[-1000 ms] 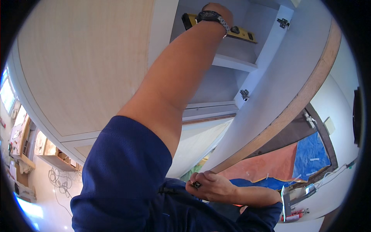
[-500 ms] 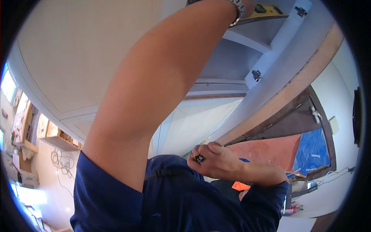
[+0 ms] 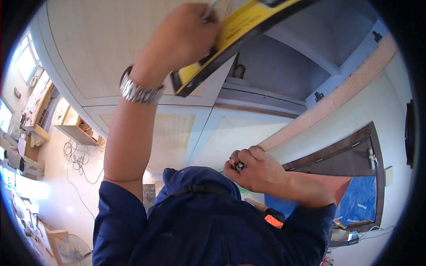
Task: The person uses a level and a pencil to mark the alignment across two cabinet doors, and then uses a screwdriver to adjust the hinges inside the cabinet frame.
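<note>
Evidently the step in hand was one-handed handling of the yellow spirit level [image 3: 242, 29] at the mouth of the open cabinet [image 3: 275, 66]. Left hand [image 3: 179, 40] clamped around the level toward its left end, slightly blurred. Level tilted: left end low across the pale closed panel [image 3: 106, 53], right end rising past the top of the view; whether that end was clear of the cabinet could not be told.

Right hand [image 3: 259, 170] well apart from the left, fingers curled at the near end of the open door's edge [image 3: 333, 97]. Clasping it or merely resting there: could not tell. Small dark object [image 3: 240, 71] at left inside the cabinet, below the shelf [image 3: 306, 48].

Judgement: the next move called for a firm left grip, since the long tool could swing, and for keeping both ends off shelf and door.
</note>
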The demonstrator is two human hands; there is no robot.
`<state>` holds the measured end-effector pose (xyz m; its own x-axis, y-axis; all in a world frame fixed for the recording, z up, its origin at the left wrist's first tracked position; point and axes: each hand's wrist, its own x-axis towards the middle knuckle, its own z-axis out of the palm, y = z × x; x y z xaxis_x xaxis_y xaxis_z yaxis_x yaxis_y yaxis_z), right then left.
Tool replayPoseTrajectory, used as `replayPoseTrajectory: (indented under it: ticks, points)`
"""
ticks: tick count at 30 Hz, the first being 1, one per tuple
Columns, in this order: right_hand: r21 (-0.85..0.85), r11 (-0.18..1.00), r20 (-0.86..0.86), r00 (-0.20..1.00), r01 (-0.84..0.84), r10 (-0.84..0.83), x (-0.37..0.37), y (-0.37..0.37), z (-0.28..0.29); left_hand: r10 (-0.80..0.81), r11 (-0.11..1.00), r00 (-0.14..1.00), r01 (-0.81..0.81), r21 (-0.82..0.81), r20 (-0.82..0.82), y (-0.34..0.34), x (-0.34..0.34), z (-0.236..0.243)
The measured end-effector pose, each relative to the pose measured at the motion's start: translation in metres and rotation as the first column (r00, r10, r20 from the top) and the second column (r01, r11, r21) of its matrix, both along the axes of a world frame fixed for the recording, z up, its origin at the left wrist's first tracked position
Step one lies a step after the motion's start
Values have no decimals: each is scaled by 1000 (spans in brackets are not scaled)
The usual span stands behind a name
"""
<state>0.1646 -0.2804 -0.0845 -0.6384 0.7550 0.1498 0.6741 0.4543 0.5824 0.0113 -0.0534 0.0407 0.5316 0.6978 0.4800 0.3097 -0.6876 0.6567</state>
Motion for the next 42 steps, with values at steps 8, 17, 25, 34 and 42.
replayPoseTrajectory:
  ticks: [8, 17, 25, 34, 42]
  points:
    - [-68, 994, -9, 996, -86, 85, 18, 40, -2, 116, 962, 937, -23, -271, 330, 10, -62, -90]
    - [3, 983, -40, 982, -182, 182, 44, 102, -9, -35, 944, 726, 249, -215, 687, 14, -143, -171]
    - [290, 941, -280, 925, -173, 256, 102, 126, -11, 73, 914, 553, 295, -278, 830, 26, -196, -203]
    - [609, 791, -519, 725, -59, 453, 191, 134, -97, 539, 691, 815, -281, 666, -215, 50, -238, -187]
    - [386, 898, -549, 835, 210, 40, 177, 114, -120, 417, 805, 881, -473, 360, 224, 82, -210, -157]
